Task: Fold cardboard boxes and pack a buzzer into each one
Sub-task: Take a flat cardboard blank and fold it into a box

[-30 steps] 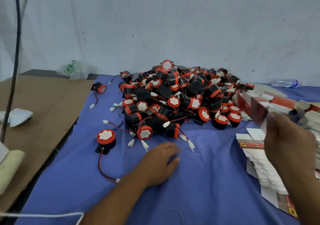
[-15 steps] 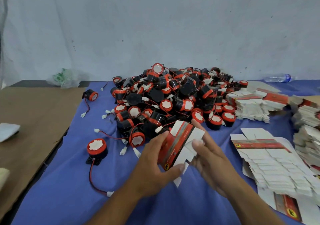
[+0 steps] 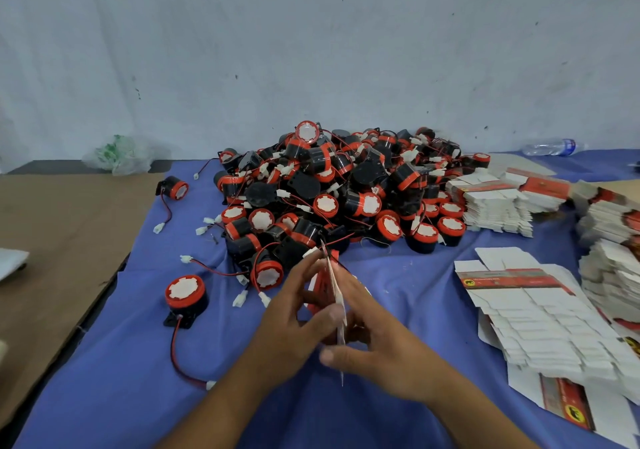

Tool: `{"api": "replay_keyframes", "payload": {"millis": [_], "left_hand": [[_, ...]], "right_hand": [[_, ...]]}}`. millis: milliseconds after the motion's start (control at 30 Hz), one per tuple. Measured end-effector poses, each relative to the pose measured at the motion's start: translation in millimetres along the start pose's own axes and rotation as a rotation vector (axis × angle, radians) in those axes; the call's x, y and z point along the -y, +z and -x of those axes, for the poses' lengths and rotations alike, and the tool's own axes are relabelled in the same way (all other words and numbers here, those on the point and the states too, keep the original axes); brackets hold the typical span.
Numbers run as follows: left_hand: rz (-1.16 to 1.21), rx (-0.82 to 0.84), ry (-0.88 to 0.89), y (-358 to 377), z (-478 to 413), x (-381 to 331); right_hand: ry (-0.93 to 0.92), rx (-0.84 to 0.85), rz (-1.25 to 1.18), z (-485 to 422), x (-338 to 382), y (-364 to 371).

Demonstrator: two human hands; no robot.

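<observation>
Closest to us, our left hand (image 3: 294,313) and right hand (image 3: 377,338) meet over the blue cloth (image 3: 104,362) that covers the desk (image 3: 69,234). Between their fingers (image 3: 301,272) stands one flat box (image 3: 332,286), turned edge-on so that we see little but its thin white edge and a sliver of red. Both hands are closed on it: the left thumb and fingertips pinch it from the left, and the right thumb and curled fingers press it from the right. Half a second ago the same box faced us, red panel and white flaps showing. A second ago the right hand was off at the stack while the left lay on the cloth. So the blank has been fetched and, we judge, is now being squeezed to pop it into a sleeve (no buzzer is in hand yet). Left of the fingers a loose buzzer (image 3: 186,293) sits on its base, its wire trailing toward us. Right of them the stack of blanks (image 3: 540,320) lies fanned out. Just beyond the fingertips rises the heap of buzzers (image 3: 339,192), where the next reach should go.
</observation>
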State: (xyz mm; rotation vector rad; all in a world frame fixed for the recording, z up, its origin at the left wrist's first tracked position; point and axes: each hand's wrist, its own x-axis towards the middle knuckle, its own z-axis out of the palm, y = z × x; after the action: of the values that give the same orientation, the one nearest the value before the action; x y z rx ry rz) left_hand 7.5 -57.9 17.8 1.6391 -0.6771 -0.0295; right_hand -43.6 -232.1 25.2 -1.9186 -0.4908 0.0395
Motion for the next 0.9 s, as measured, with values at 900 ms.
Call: {"api": "replay_keyframes", "payload": {"millis": [900], "left_hand": [[-0.289, 0.017, 0.121, 2, 7, -7]], "right_hand": [[-0.021, -0.132, -0.007, 2, 7, -4]]}}
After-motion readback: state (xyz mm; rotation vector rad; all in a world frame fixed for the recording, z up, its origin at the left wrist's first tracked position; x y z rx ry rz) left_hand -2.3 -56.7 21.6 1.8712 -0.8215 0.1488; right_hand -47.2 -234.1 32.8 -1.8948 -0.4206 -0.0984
